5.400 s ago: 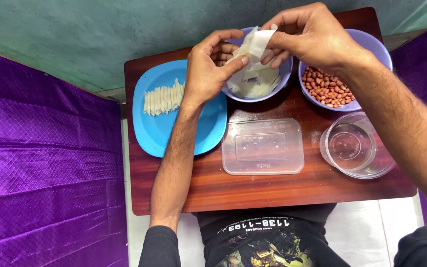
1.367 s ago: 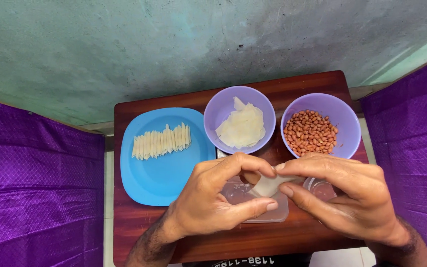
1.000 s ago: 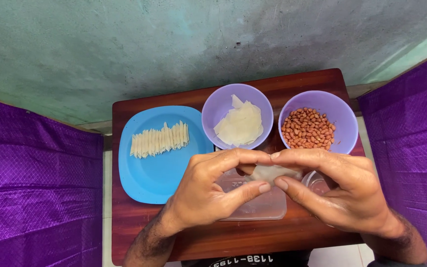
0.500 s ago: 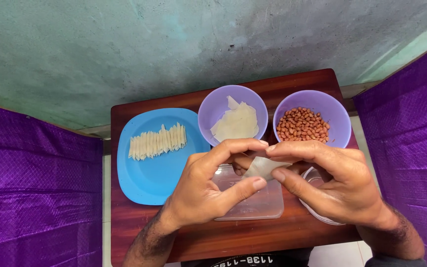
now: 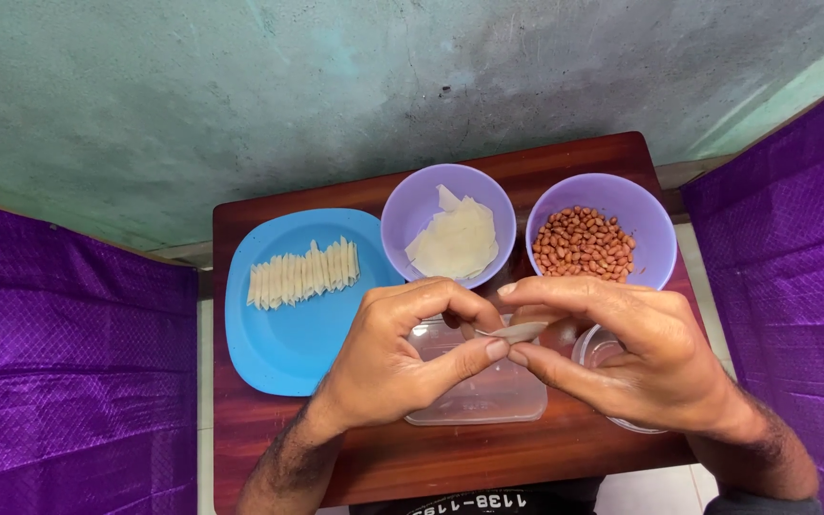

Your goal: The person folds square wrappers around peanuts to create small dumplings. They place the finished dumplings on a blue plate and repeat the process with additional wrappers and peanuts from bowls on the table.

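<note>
Where it was a broader folded piece before, both hands (image 5: 517, 358) now pinch a narrow rolled wrapper (image 5: 519, 332).

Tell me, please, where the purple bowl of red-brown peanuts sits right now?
In the head view, the purple bowl of red-brown peanuts sits at the wooden table's far right, beside the purple bowl of pale wrappers, beyond the right hand.

Glossy wood table (image 5: 565, 162); matt plastic plate (image 5: 283, 348).

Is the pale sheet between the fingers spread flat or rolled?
Rolled: the sheet shows as a narrow pale strip pinched between left hand and right hand.
</note>
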